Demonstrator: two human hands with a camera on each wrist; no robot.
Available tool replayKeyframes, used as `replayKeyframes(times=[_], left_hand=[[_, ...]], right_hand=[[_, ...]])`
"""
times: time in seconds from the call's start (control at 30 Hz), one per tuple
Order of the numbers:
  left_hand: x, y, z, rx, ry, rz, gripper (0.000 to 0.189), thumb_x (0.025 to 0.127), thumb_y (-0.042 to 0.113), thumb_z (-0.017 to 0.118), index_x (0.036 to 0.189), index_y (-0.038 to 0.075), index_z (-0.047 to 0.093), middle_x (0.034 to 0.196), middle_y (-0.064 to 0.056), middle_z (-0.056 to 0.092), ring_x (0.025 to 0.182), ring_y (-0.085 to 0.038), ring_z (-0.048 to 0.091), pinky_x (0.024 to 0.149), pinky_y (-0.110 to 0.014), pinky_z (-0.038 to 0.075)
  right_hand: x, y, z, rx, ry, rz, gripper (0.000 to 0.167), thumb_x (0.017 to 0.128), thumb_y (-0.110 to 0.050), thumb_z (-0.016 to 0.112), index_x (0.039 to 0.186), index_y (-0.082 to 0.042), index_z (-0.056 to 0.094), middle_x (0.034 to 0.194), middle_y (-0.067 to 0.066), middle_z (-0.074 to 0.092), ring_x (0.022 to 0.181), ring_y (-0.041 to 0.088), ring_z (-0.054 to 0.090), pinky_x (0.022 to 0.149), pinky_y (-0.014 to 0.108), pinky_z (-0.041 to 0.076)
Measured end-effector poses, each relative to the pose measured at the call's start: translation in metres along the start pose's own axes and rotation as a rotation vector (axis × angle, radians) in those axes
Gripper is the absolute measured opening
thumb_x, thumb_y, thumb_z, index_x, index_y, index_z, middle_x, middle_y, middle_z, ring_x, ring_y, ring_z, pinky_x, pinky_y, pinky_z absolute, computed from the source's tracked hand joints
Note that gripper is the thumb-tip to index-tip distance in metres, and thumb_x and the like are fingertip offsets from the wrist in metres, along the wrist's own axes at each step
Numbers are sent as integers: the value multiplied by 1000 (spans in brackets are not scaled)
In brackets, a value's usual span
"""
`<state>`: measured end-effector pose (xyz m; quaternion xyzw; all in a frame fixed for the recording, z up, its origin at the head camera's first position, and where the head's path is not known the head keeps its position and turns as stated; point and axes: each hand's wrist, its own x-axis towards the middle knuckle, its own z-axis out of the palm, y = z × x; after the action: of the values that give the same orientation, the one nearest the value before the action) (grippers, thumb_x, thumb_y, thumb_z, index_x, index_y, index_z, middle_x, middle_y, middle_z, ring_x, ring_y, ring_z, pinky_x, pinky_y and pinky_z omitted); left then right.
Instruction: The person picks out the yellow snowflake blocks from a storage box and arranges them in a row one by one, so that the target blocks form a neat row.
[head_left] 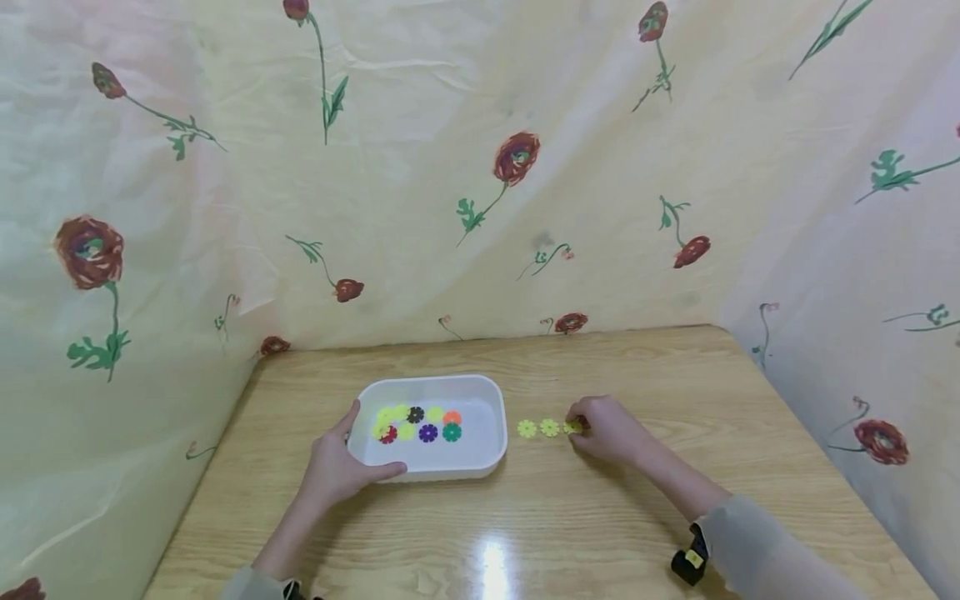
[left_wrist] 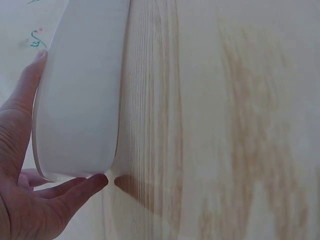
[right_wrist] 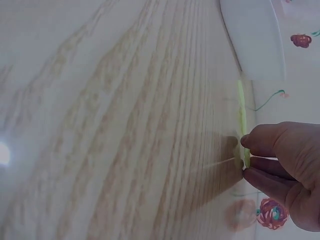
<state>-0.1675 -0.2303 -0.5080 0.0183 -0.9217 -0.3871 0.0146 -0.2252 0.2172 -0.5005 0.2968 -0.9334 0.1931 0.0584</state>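
Note:
A white plastic tray (head_left: 480, 437) holds several flower-shaped plastic discs: yellow, a black (head_left: 416, 414), an orange (head_left: 452, 417), a purple (head_left: 428, 433), a green (head_left: 452, 432) and a red one (head_left: 387, 434). My left hand (head_left: 335, 468) grips the tray's left end, thumb along the near side; in the left wrist view its fingers (left_wrist: 85, 192) touch the white wall. To the tray's right, two yellow discs (head_left: 527, 428) (head_left: 550, 427) lie in a row. At the row's right end my right hand (head_left: 609, 429) pinches a third yellow disc (right_wrist: 247, 156), partly hidden by the fingers.
The wooden table (head_left: 435, 533) carries the tray and the row. Flower-printed cloth (head_left: 405, 183) hangs behind the table and along both sides. A black wrist device (head_left: 690, 562) sits at the right sleeve.

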Motion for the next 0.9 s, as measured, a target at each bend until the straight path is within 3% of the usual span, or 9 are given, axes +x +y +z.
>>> replayKeyframes(times=[0.43, 0.9], left_hand=[[1, -1, -1, 4, 2, -3, 137, 66, 57, 99, 166, -1, 27, 165, -30, 40, 152, -46, 44, 118, -58, 47], [2, -1, 0, -8, 7, 8, 135, 67, 54, 100, 166, -2, 27, 165, -30, 41, 152, -46, 44, 117, -56, 48]], right_hand=[[2, 2, 3, -32, 1, -10, 13, 79, -3, 86, 89, -4, 78, 75, -1, 69, 67, 6, 56, 62, 21, 50], [-2, 1, 7, -48, 3, 18, 12, 83, -4, 87, 92, -2, 79, 81, 3, 74, 71, 8, 61, 64, 22, 53]])
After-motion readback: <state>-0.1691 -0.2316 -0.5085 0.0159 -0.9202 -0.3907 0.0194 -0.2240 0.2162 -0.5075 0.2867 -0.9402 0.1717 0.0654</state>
